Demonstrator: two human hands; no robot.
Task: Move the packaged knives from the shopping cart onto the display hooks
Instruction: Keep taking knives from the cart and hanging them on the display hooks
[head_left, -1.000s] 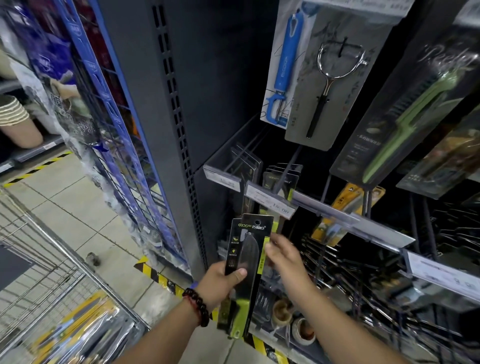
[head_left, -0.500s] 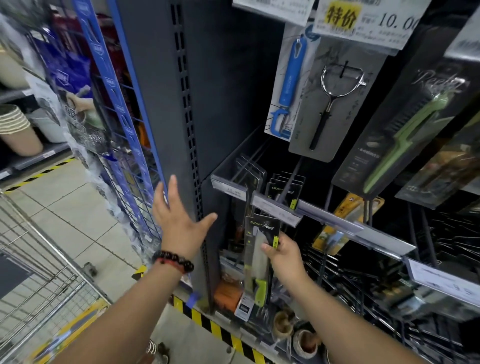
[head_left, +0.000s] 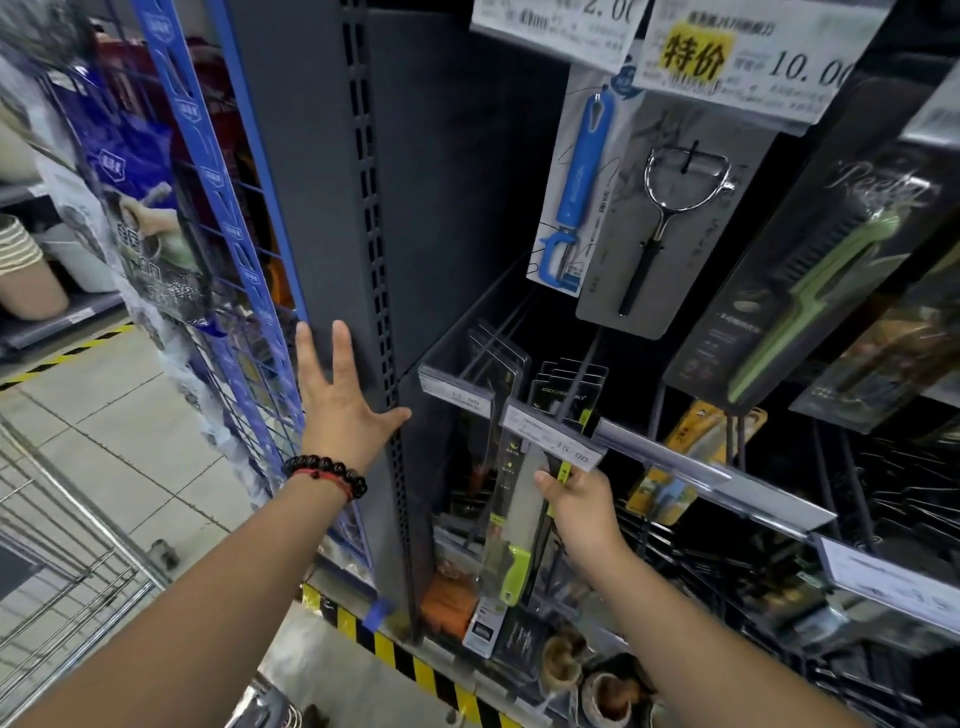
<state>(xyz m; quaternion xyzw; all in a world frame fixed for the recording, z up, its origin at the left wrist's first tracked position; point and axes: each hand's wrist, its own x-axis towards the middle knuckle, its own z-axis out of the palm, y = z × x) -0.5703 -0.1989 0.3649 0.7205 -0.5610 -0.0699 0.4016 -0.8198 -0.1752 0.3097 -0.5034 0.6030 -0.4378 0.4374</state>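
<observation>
The right hand (head_left: 582, 506) pinches a packaged knife (head_left: 511, 525) with a green handle, just under a price tag (head_left: 553, 435) on the hooks. The left hand (head_left: 340, 402) lies flat with spread fingers on the grey shelf post (head_left: 332, 208). A shopping cart (head_left: 62, 587) stands at the lower left.

Yellow patch "特价" with "10.00" on white price sign (head_left: 737, 57), top of rack. Left of sign, second tag (head_left: 556, 26) reads "2.00". Well below sign, rail label (head_left: 563, 441) reads "15.00".

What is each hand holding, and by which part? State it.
The right hand pinches the packaged knife by the upper right edge of its card. The left hand holds nothing; it rests spread on the grey shelf upright.
</observation>
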